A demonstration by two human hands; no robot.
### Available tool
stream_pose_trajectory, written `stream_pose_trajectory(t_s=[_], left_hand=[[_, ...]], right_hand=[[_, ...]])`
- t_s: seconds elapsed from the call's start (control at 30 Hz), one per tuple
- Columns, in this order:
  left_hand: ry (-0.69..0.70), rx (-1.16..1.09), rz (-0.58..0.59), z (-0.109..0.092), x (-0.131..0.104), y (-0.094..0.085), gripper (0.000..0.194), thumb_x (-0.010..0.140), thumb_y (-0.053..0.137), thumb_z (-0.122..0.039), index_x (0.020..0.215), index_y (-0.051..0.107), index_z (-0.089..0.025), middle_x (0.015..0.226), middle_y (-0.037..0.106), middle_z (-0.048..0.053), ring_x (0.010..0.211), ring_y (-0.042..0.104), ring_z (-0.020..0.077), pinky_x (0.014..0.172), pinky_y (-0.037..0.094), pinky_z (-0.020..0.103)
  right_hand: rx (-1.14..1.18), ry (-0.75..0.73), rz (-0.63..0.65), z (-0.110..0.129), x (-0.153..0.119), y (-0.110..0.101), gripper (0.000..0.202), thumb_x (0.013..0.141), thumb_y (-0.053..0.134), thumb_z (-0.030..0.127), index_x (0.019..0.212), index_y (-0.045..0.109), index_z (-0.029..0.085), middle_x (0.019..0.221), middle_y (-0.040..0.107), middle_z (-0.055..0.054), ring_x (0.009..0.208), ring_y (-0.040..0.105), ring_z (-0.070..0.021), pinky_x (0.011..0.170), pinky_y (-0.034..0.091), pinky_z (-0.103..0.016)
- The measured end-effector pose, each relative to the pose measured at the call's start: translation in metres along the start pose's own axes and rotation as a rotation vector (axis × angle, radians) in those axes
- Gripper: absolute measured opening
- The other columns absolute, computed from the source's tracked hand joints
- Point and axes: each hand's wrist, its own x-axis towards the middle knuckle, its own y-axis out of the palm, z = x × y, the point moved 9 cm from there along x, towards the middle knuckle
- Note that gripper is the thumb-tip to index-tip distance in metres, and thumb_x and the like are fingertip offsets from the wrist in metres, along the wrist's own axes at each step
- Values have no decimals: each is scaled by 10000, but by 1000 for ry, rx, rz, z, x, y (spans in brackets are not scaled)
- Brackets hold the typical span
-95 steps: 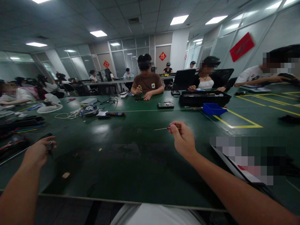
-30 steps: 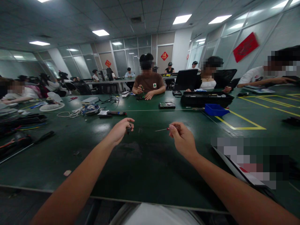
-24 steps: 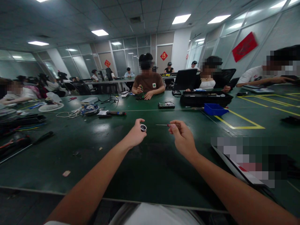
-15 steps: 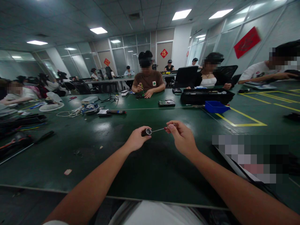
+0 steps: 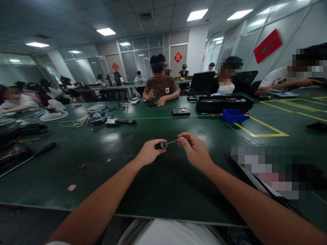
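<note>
My left hand (image 5: 150,152) is closed around a short black cylinder (image 5: 158,146), which looks like a small flashlight. Its silver-rimmed round end is turned toward my right side and partly toward me. In my right hand (image 5: 193,147) a slim screwdriver (image 5: 172,142) is pinched, its red handle mostly covered by my fingers. The thin metal shaft points left and its tip reaches the rim of the cylinder; whether it touches or goes inside I cannot tell. Both hands are held above the green table (image 5: 122,183), near its front edge.
Across the table a co-worker (image 5: 161,85) works with a tool. A hard drive (image 5: 181,111), a black case (image 5: 224,103) and a blue bin (image 5: 235,115) lie ahead. Cables (image 5: 95,118) and a long screwdriver (image 5: 46,149) are on the left, a pixelated item (image 5: 268,173) on the right.
My right hand has moved slightly left with the screwdriver, narrowing the gap between my hands. The black cylinder has shifted a little right, and its round end faces me more.
</note>
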Motion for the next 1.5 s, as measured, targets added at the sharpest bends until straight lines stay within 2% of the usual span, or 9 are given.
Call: stream_pose_trajectory(t_s=[0.2,0.4,0.5,0.6,0.7,0.8,1.03,1.33,1.5], left_hand=[[0,-23,-26,5,-1,-1,420,780,779,-225,1196,728,-256,1220,725,50,1186,634,272,1096,415,436],[29,23,-32,3,-2,-2,407,800,772,-243,1203,727,-287,1207,729,29,1172,640,258,1087,423,422],[42,69,-31,0,-3,-1,399,804,768,-237,1199,726,-278,1195,731,29,1145,650,250,1075,432,413],[49,104,-21,-1,-3,1,397,809,764,-245,1203,723,-268,1179,734,32,1125,655,245,1059,447,403],[46,120,-40,1,-3,0,404,809,767,-255,1209,719,-276,1180,732,28,1122,654,242,1054,452,399],[39,123,-63,3,-2,-2,411,806,772,-256,1212,720,-283,1181,731,27,1123,653,245,1050,453,400],[101,88,-99,-6,-2,-7,416,818,766,-236,1228,713,-282,1183,726,30,1128,644,233,1039,446,381],[105,147,-90,-5,-2,-6,427,807,783,-236,1222,712,-304,1154,732,32,1090,652,238,1020,443,407],[113,181,-80,-7,-2,-5,402,806,782,-223,1198,725,-294,1140,736,40,1080,658,238,993,454,397]], right_hand=[[-138,53,-29,0,2,-9,297,914,608,487,860,696,209,679,694,-20,612,639,-185,560,452,-302],[-121,17,16,3,1,-5,205,939,519,350,957,675,218,786,708,-24,691,648,-191,613,459,-312],[-167,51,25,1,0,-4,289,980,455,404,896,665,225,651,632,1,600,592,-178,573,420,-307],[-186,57,-21,1,1,-6,312,994,435,425,921,661,222,688,649,-12,615,593,-180,595,424,-316],[-57,75,-80,-4,1,-8,235,945,527,398,1057,618,212,828,708,-40,714,641,-198,657,473,-331],[105,126,-94,-13,3,-5,244,901,588,430,994,632,208,876,719,-61,776,654,-208,726,511,-356],[572,396,-168,-52,6,-3,286,839,633,512,809,606,229,710,619,-17,631,586,-179,714,558,-396],[-44,34,-108,0,2,-11,256,973,489,431,940,622,215,780,689,-41,719,645,-196,676,488,-338],[-103,-10,37,4,0,2,219,963,540,419,989,645,228,845,727,-37,765,695,-203,661,494,-321]])
